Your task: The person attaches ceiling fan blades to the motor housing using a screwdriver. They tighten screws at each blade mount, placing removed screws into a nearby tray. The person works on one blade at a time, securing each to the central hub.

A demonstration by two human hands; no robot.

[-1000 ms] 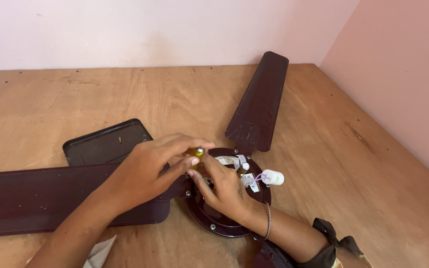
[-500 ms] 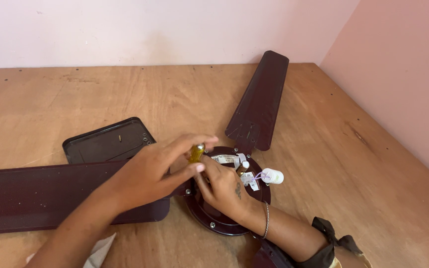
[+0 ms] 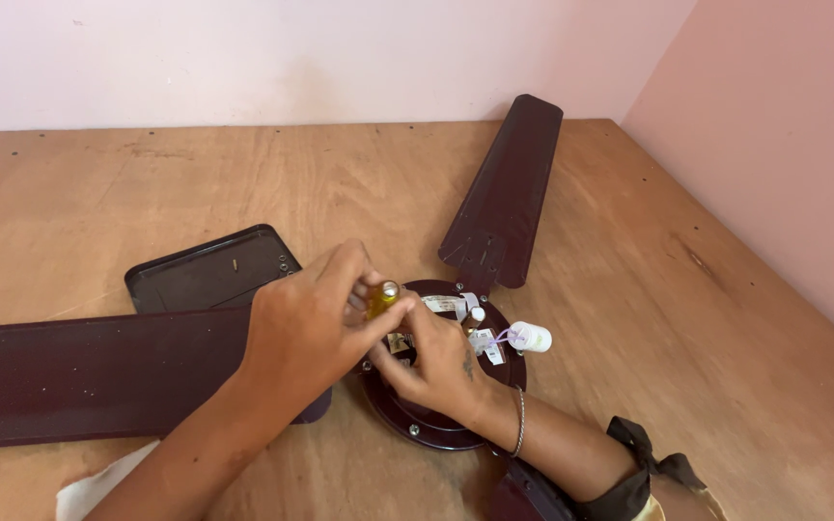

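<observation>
Left hand [image 3: 306, 328] clenched on yellow screwdriver handle [image 3: 382, 297]; right hand [image 3: 436, 365] steadying fan motor hub [image 3: 441, 425], apparently pinching the shaft. Keep tool upright, press firmly, turn slowly.

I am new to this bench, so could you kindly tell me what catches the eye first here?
At the centre, the left hand grips a yellow-handled screwdriver over the round dark maroon fan motor hub, which the right hand steadies. Long dark maroon fan blades spread across the wooden table.

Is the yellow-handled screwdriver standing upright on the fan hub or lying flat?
Roughly upright: the screwdriver handle points up above the fan hub, gripped by the left hand. Its tip is hidden.
</observation>
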